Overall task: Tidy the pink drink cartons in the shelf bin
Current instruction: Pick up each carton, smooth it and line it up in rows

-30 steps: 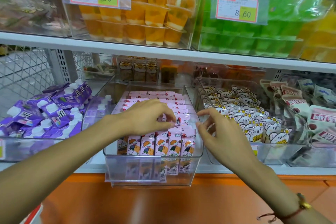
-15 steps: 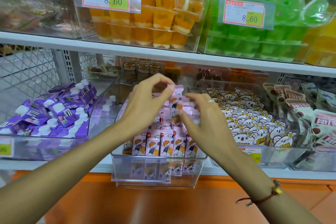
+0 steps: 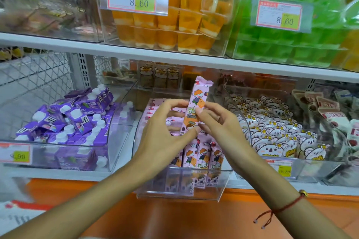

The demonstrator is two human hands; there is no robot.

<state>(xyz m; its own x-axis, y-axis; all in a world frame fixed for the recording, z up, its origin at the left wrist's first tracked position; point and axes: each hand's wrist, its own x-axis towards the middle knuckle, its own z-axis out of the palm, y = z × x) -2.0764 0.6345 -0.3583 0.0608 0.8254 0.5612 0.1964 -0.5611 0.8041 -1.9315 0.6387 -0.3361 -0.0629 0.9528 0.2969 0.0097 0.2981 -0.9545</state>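
Note:
A clear plastic shelf bin (image 3: 180, 192) in the middle of the lower shelf holds several pink drink cartons (image 3: 202, 158) with a cartoon child printed on them, standing in rows. One pink carton (image 3: 197, 101) is lifted upright above the bin. My left hand (image 3: 165, 134) pinches its lower end between thumb and fingers. My right hand (image 3: 219, 122) pinches its middle from the right side. Both hands hide the cartons in the bin's middle rows.
A clear bin of purple pouches with white caps (image 3: 71, 122) stands to the left, a bin of white bear-print packs (image 3: 275, 134) to the right. The upper shelf edge (image 3: 174, 60) hangs just above, carrying bins of orange jelly cups (image 3: 174, 23) and green jelly (image 3: 291, 44).
Both hands rose from the top of the rows, and one pink carton came up out of the bin with them, now held upright above the others.

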